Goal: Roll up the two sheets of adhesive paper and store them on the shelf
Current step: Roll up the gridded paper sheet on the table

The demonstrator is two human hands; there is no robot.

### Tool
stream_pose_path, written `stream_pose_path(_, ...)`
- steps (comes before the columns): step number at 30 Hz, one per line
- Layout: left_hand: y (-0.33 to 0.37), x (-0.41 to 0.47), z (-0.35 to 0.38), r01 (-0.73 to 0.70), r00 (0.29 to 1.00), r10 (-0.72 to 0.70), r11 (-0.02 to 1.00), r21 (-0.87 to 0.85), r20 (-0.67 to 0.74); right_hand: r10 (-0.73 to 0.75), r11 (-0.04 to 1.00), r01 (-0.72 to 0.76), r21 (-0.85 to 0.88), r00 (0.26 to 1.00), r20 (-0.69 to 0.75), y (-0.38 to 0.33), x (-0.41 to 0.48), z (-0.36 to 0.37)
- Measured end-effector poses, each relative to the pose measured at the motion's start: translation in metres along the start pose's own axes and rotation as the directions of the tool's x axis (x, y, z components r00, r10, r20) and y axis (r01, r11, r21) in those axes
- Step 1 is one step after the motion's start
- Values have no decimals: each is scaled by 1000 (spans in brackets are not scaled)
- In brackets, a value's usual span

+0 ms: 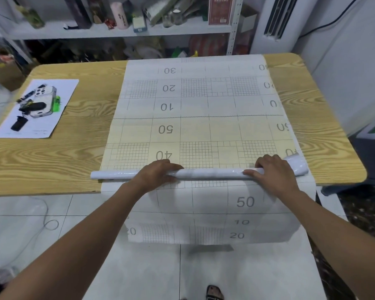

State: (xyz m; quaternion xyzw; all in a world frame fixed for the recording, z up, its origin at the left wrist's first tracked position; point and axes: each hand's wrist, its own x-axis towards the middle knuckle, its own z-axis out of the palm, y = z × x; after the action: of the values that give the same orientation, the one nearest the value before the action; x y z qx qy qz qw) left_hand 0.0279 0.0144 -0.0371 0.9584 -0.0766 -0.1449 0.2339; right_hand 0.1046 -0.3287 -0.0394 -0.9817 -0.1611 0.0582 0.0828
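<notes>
Observed from my remote station, head view only.

Edges and room: the table (52, 161) is wood-grained with rounded corners. The adhesive paper (195, 131), grid backing up, runs down its middle from the far edge to the near edge, then hangs over the near edge toward the tiled floor (22, 234). A wavy line crosses the paper midway. The far part reads grey-white and the near part yellowish; I cannot tell whether this is one sheet or two. Bare wood lies open on both sides of the paper, wider on the left. There a printed page (37, 107) lies near the left edge, well apart from the paper. The shelf (117, 31) stands just behind the table's far edge, crowded with goods.

Task item: the roll (212, 173) lies crosswise just inside the near edge. Its left end pokes past the paper's side edge. Its right end is looser and flared.

Hands: the left hand (158, 172) sits palm-down over the roll left of centre, fingers curled over the far side. The right hand (273, 172) grips near the right end, fingers bent over the top and thumb (250, 172) laid along the near side. Both hands are clamped on the roll, well apart from each other.
</notes>
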Motion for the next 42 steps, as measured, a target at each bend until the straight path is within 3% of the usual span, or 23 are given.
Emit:
stream_pose_path(3, 0, 1, 0, -17, 1000, 17, 1000, -1, 2, -18, 997, 15, -72, 999, -43, 4, -1, 1)
stream_pose_path(10, -5, 2, 1, 3, 1000, -2, 1000, 1, -29, -48, 998, 46, -51, 998, -49, 20, -7, -5)
stream_pose_path(17, -5, -1, 4, 35, 999, -33, 998, 53, -43, 39, 991, -42, -125, 999, -25, 29, -9, -13)
stream_pose_path(26, -8, -1, -1, 61, 998, -57, 993, 102, -42, 59, 978, -72, 198, 996, 71, 39, -9, -17)
stream_pose_path(32, -10, 0, 0, 67, 998, -64, 992, 110, -28, 133, 978, -149, 148, 984, 117, 48, -6, -21)
stream_pose_path(42, -9, 0, 1, 42, 999, -40, 991, 128, -15, 182, 981, -182, 65, 983, 3, 48, 6, -23)
